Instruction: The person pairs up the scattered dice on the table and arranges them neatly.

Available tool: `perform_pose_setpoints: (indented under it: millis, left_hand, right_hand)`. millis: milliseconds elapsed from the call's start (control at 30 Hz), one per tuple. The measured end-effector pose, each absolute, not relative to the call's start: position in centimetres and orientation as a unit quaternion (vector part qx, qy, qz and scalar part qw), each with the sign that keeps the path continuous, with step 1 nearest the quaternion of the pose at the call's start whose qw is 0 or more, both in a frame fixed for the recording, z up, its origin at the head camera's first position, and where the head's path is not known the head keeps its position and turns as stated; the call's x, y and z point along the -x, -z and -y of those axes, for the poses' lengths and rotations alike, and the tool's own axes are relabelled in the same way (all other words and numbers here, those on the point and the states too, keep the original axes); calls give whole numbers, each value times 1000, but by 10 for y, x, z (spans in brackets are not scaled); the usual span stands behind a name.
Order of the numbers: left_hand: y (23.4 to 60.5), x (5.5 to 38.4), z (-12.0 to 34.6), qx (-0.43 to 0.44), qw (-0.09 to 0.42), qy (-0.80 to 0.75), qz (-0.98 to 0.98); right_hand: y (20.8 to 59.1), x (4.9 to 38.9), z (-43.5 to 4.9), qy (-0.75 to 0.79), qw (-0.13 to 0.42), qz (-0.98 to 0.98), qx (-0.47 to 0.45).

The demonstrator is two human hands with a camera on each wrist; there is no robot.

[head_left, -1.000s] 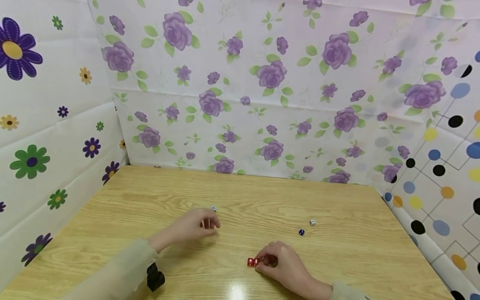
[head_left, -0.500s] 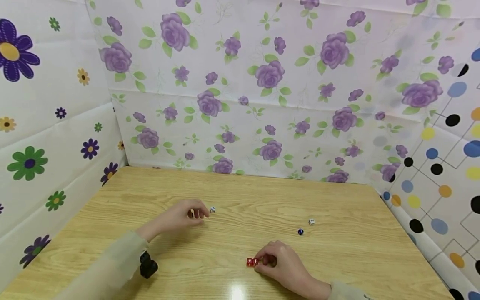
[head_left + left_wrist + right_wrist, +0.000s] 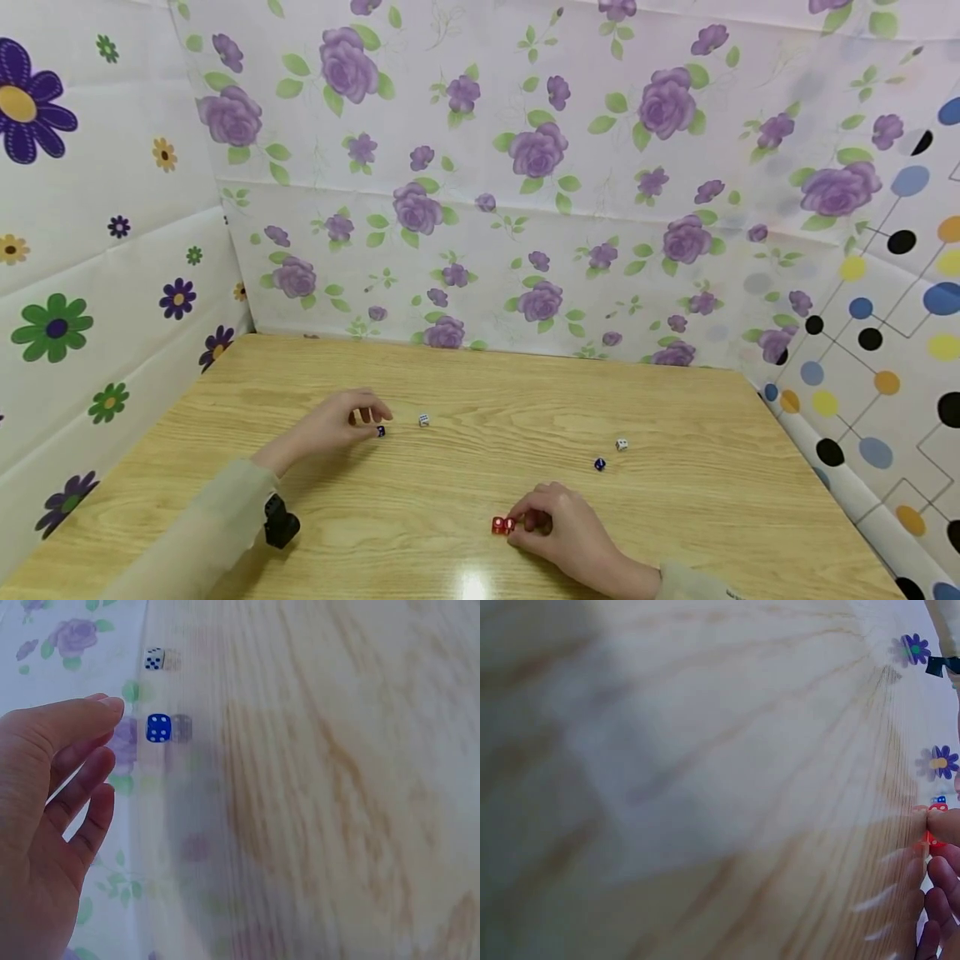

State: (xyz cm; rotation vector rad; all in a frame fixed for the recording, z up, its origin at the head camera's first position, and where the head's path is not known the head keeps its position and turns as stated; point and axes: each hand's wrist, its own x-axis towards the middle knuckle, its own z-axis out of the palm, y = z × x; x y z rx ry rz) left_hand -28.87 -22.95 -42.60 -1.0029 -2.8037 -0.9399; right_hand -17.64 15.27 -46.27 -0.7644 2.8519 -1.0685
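- One blue die (image 3: 381, 432) sits on the wood-grain table (image 3: 480, 392) just off the thumb tip of the person's left hand (image 3: 322, 429); my remote feed from the left wrist shows a gap between them.
- The left hand's fingers are loosely bent, and I see them grasping nothing.
- A white die (image 3: 423, 421) lies just beyond those fingertips, on the side toward the right.
- The right hand (image 3: 566, 533) pinches the nearer red die (image 3: 509, 525), partly hidden from me by the thumb and finger.
- The farther red die (image 3: 498, 525) stands right beside it, on the left hand's side.
- Past the right hand's knuckles, well apart from its fingers, I find a second blue die (image 3: 600, 464) near a second white die (image 3: 622, 445).
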Motion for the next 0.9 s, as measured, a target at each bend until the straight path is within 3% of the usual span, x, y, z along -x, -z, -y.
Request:
perform_pose_setpoints:
  millis: [900]
  left_hand:
    - [444, 302, 241, 310, -26, 318, 896]
  right_hand:
    - [460, 175, -154, 342, -3, -907, 247]
